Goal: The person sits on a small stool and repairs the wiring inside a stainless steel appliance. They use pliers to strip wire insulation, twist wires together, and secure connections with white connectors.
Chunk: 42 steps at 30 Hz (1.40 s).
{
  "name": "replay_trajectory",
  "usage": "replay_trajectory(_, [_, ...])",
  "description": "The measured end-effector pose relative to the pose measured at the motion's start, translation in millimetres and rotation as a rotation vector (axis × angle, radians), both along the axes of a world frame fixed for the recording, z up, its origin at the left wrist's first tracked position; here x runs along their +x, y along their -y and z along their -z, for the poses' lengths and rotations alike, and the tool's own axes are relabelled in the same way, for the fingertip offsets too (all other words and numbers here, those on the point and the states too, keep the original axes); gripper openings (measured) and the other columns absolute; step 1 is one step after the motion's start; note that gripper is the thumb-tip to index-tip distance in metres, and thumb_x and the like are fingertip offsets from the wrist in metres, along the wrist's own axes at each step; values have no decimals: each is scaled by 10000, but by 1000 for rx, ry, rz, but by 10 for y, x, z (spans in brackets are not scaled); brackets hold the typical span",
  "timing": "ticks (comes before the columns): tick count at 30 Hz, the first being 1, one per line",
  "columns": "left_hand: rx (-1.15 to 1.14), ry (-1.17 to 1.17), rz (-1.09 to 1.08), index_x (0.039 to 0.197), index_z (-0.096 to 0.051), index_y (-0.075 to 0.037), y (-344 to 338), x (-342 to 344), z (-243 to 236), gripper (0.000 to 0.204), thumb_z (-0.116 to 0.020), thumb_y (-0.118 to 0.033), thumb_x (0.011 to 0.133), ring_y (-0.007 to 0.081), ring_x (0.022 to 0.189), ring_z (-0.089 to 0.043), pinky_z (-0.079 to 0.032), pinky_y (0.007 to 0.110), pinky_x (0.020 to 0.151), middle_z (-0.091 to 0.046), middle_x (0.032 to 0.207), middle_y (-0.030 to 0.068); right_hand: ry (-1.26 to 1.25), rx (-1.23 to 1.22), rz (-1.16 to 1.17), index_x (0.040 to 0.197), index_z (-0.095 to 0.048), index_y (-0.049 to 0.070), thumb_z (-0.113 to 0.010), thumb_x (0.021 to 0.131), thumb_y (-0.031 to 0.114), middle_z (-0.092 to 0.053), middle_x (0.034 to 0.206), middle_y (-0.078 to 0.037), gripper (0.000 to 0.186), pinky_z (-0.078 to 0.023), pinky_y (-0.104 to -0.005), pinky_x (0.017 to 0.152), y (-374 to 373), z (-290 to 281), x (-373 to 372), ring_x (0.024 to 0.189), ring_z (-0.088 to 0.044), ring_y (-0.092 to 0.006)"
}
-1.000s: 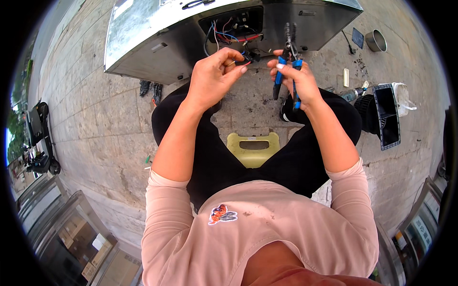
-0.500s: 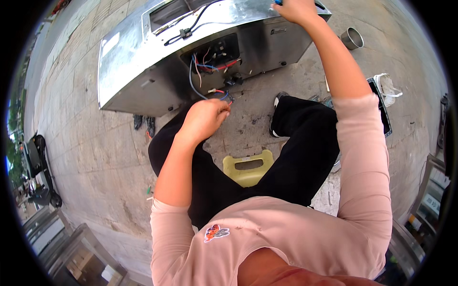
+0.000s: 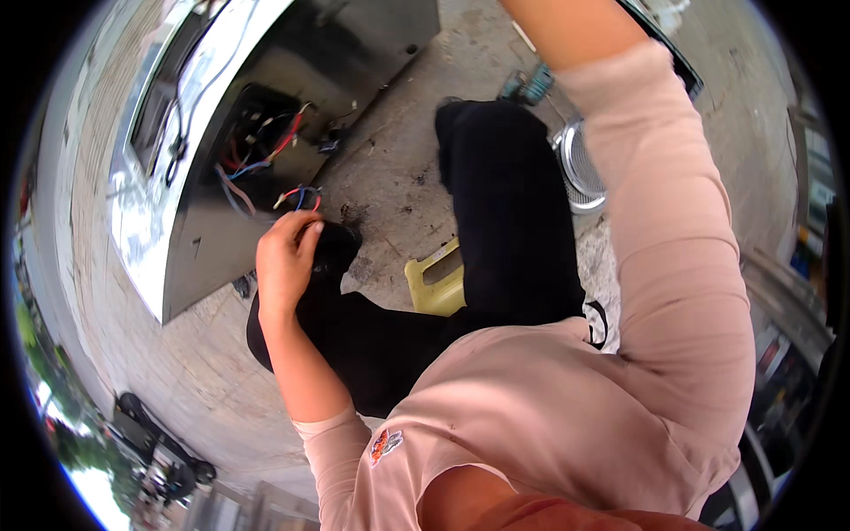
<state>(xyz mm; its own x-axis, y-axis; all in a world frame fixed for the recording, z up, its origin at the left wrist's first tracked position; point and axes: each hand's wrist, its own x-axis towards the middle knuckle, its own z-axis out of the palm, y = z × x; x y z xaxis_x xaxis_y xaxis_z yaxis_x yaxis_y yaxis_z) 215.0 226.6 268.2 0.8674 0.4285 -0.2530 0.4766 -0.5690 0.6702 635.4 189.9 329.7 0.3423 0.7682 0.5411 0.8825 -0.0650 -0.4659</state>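
Head view shows the left hand [image 3: 285,261] pinching the red and blue wires [image 3: 301,196] beside the metal cabinet [image 3: 266,97]; best hold them steady, since the right hand is out of view.

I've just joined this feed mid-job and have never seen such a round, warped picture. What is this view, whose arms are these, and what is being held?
The picture comes from a wide fisheye camera worn on a person's head, looking down, so straight edges bend near the rim. There is no robot: both arms belong to that person, who sits on a low yellow stool on a paved floor. The left hand pinches a small bundle of red and blue wires coming from the open cavity of a metal appliance lying on the ground. The right arm reaches up out of the picture, so its hand is not visible. A round metal grille lies beside the right leg.
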Motion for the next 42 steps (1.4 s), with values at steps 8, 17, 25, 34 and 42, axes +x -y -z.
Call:
replay_trajectory(8, [89,-118,-4,1030,-691,6,25,70,268,131,-648,-58,924,239,792,-680,-521,313,734,-698,926,151,-609,73,517,982,-681,38,-686,912,237,-660,795,-50,211,-503,-273,651,3329,1416,-1071,687,-617,-136])
replay_trajectory(17, [225,-38,7,1398,-525,-40,182,325,349,571,-698,13,856,167,665,-587,-513,270,667,-666,1268,115,-447,-886,778,1322,-503,17,-791,766,201,-524,1375,-160,653,-450,-426,1040,4164,4199,-1200,1284,-512,-333])
replay_trajectory(25, [429,357,129,1352,-535,-1,340,358,405,564,-689,72,814,237,813,-677,-554,294,639,-574,1348,265,-563,-1167,782,1299,-548,78,-778,756,306,-631,1238,-156,632,-493,-477,953,3767,4424,-957,1205,-577,-350])
replay_trajectory(34, [389,403,262,1251,-611,-24,467,313,120,494,-713,33,771,292,907,-692,-561,378,794,-684,1180,163,-1642,212,719,1351,-509,62,-662,913,319,-647,1198,-75,530,-505,-382,951,4262,2917,-1004,1077,-643,-244])
replay_trajectory(42, [403,806,308,1344,-568,-169,1002,298,-870,668,-810,-375,756,319,1054,-649,-533,407,833,-595,1336,131,-1894,722,-138,1409,-476,54,-616,934,300,-573,1366,-121,553,-456,-466,1071,3008,210,-1505,1248,-567,-275])
